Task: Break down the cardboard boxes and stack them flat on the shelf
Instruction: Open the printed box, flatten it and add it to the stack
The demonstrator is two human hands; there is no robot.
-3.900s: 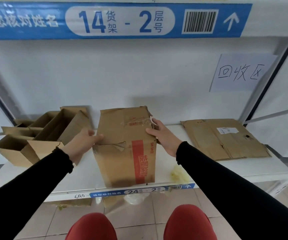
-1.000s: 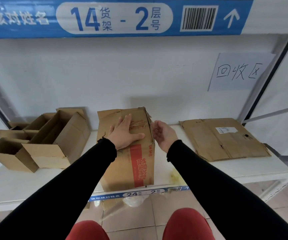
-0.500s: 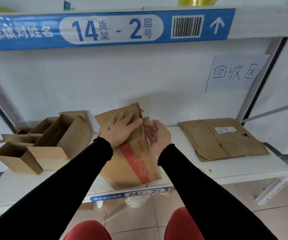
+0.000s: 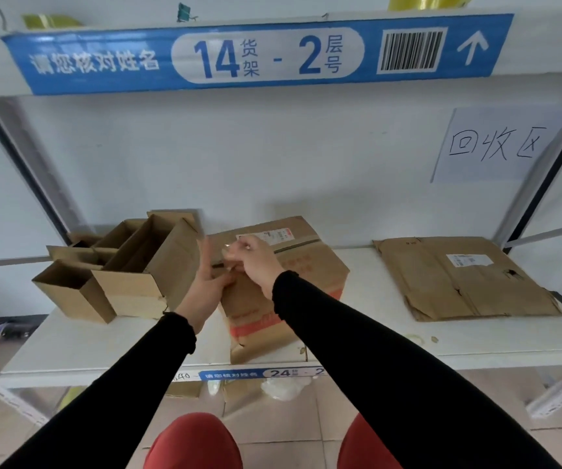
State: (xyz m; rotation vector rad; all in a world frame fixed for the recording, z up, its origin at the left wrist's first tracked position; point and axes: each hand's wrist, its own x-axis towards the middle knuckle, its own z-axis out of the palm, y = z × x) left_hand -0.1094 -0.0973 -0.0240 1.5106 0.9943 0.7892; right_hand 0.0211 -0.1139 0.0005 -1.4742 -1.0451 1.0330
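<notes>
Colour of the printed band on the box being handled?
Red-orange, across the brown cardboard box; seen in the head view, the only one.

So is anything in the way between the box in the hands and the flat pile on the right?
Nothing visible is. The box with red print, held by the left hand and right hand, has only bare white shelf between it and the flattened cardboard. The open boxes sit on the other side.

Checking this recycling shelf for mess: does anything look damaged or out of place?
The flattened cardboard on the right has a ragged, torn front-left edge and a small hole. Small scraps litter the shelf just in front of it.
</notes>
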